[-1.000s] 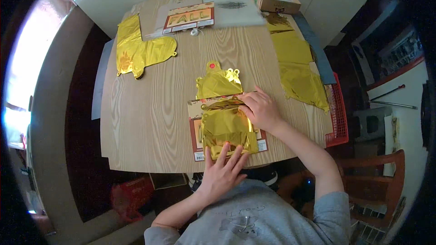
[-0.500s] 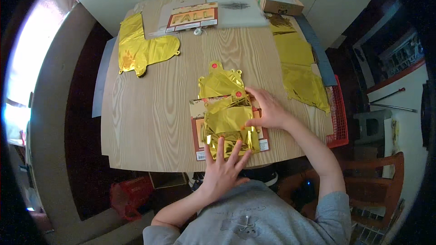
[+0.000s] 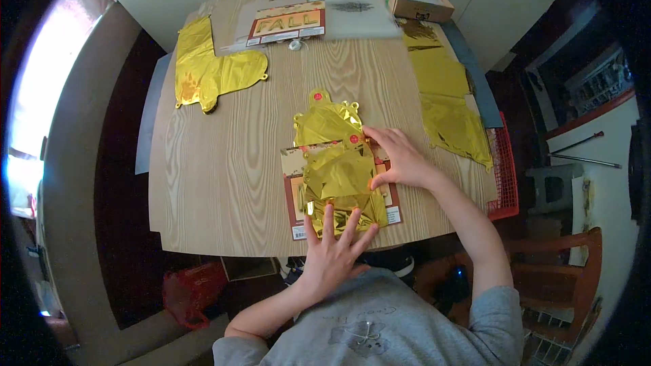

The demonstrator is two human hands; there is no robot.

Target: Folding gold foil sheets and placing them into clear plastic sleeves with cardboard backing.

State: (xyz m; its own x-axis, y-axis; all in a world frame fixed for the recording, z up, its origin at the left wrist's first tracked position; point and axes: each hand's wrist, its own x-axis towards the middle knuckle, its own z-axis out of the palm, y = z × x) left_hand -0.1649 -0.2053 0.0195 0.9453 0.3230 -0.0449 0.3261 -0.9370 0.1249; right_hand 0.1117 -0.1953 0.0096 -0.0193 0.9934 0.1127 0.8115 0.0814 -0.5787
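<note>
A folded gold foil balloon (image 3: pixel 339 175) lies on a printed cardboard card (image 3: pixel 293 196) near the table's front edge. My left hand (image 3: pixel 330 257) is spread, its fingertips resting on the balloon's lower end. My right hand (image 3: pixel 401 160) is at the right edge of the foil, with thumb and index finger apart. Just beyond the card lies another gold foil piece (image 3: pixel 329 122) with a round red sticker on its tab; whether it joins the folded balloon is hidden by the overlap.
An L-shaped gold foil balloon (image 3: pixel 213 71) lies at the far left. Flat gold foil (image 3: pixel 447 95) stretches along the right side. At the back are another printed card (image 3: pixel 288 24), a small white spool (image 3: pixel 295 45) and an open cardboard box (image 3: pixel 419 7). A red basket (image 3: pixel 503 173) stands beside the right edge.
The upper part of the folded foil on the card looks flatter and smoother than before. Both hands stay in nearly the same places, the right thumb shifted slightly.
</note>
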